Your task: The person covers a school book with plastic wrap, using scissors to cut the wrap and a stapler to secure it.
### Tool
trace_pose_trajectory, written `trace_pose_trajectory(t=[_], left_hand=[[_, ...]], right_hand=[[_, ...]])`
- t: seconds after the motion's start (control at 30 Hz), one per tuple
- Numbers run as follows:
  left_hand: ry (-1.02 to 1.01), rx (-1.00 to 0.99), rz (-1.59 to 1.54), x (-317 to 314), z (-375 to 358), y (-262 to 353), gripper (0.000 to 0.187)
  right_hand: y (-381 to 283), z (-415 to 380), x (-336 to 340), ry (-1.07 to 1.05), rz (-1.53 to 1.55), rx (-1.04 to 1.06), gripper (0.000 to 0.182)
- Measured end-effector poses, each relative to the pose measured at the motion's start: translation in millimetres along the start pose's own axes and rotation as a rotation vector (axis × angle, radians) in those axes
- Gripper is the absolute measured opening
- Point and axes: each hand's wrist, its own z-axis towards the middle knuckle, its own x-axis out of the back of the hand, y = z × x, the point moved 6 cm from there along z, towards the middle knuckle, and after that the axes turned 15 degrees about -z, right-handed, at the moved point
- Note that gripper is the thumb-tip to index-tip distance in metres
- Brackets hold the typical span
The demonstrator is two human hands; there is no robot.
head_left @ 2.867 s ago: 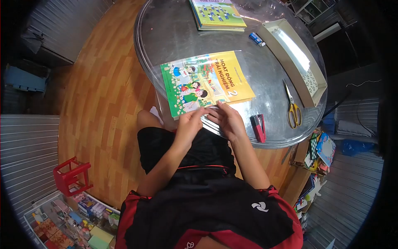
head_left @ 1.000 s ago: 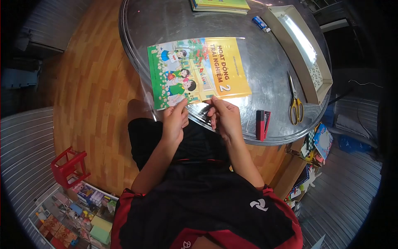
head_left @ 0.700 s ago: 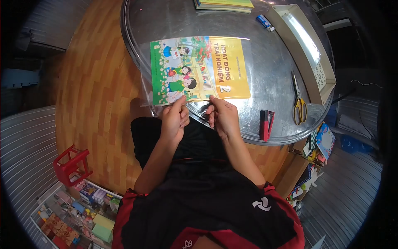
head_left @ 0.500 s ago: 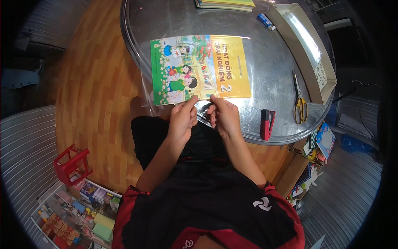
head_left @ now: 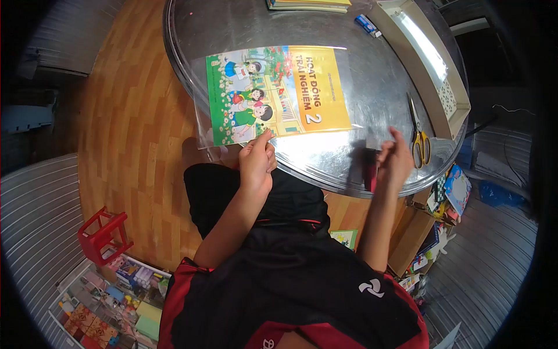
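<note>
A book (head_left: 279, 96) with a yellow, green and illustrated cover lies over the near left part of the round metal table. Clear plastic film (head_left: 202, 125) sticks out past its edges. My left hand (head_left: 257, 160) pinches the book's lower edge between thumb and fingers. Off to the right, my right hand (head_left: 395, 163) is beside a black and red stapler (head_left: 371, 174). Its index finger points up and the others bend loosely, partly covering the stapler; I see nothing held in it. Yellow-handled scissors (head_left: 421, 145) lie just right of that hand.
The table (head_left: 325, 157) has a raised metal rim. A long pale tray (head_left: 459, 113) stands along its right side, near a blue and white eraser (head_left: 367, 26). More books (head_left: 308, 4) sit at the far edge. A red stool (head_left: 104, 235) stands on the floor at left.
My right hand has let go of the book's lower edge and moved right to the stapler. My left hand keeps its pinch, and the book has barely shifted.
</note>
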Motion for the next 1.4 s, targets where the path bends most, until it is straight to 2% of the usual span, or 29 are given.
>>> trace_pose_trajectory(t=[0.07,0.1,0.17,0.2,0.23,0.3,0.37,0.47,0.53,0.57,0.63,0.7,0.77,0.83,0.97,1.17,1.23,1.3,1.4], left_hand=[[0.018,-0.008,0.001,0.1,0.4,-0.4,0.013],[0.016,-0.004,0.004,-0.4,0.6,-0.7,0.013],[0.013,-0.003,0.016,0.2,0.9,-0.2,0.014],[0.012,0.0,0.016,1.4,1.5,-0.7,0.014],[0.007,0.003,0.019,2.5,2.8,-1.4,0.013],[0.004,0.001,0.022,2.5,4.2,-0.7,0.012],[0.003,0.018,0.022,1.8,3.2,-0.2,0.012],[0.009,0.049,0.03,1.4,2.9,1.4,0.014],[-0.011,0.057,0.021,1.2,3.5,1.9,0.015],[-0.026,0.065,0.015,1.5,3.6,2.0,0.016],[-0.026,0.081,0.007,1.7,3.3,2.3,0.017],[-0.026,0.103,0.017,2.4,4.0,5.4,0.017],[-0.049,0.137,0.007,0.9,3.6,4.8,0.017],[-0.043,0.16,-0.012,-1.5,0.5,5.3,0.014],[-0.024,0.177,-0.017,0.1,0.5,5.0,0.019],[-0.004,0.195,0.006,1.0,0.8,2.8,0.019],[0.0,0.203,0.017,4.3,1.1,1.1,0.019],[-0.042,0.188,-0.005,5.4,1.2,0.6,0.018],[-0.057,0.195,0.007,6.5,-0.5,1.7,0.019]], right_hand=[[-20.7,-8.3,30.8,0.181,-0.337,0.318,0.033],[-16.6,-12.7,35.8,0.186,-0.338,0.317,0.033],[-24.9,-34.0,26.4,0.437,-1.356,0.787,0.042],[-11.4,-32.2,28.3,0.393,-1.383,0.616,0.048],[-10.3,-35.4,25.8,0.394,-1.383,0.616,0.048],[0.2,-33.9,20.3,0.236,-1.329,0.438,0.047],[2.3,-35.7,13.7,0.22,-1.316,0.421,0.044],[2.6,-38.2,4.6,0.263,-1.43,0.548,0.042],[0.1,-37.7,3.6,0.266,-1.257,0.688,0.036],[-0.3,-38.0,1.9,0.263,-1.259,0.694,0.036],[19.3,-34.8,-8.6,-0.132,-0.561,0.269,0.031],[22.2,-57.9,-42.7,-0.371,-0.418,0.054,0.027],[44.7,-66.5,-73.4,-0.5,-0.394,0.117,0.025],[45.9,-85.3,-107.1,-0.591,-0.274,-0.08,0.024],[43.1,-88.2,-135.3,-0.623,-0.251,-0.162,0.027],[36.5,-83.8,-147.2,-0.53,-0.222,-0.007,0.026],[32.6,-87.3,-149.6,-0.55,-0.355,-0.051,0.028],[35.7,-86.8,-150.1,-0.532,-0.337,-0.101,0.032],[25.7,-85.6,-151.0,-0.538,-0.457,-0.024,0.026]])
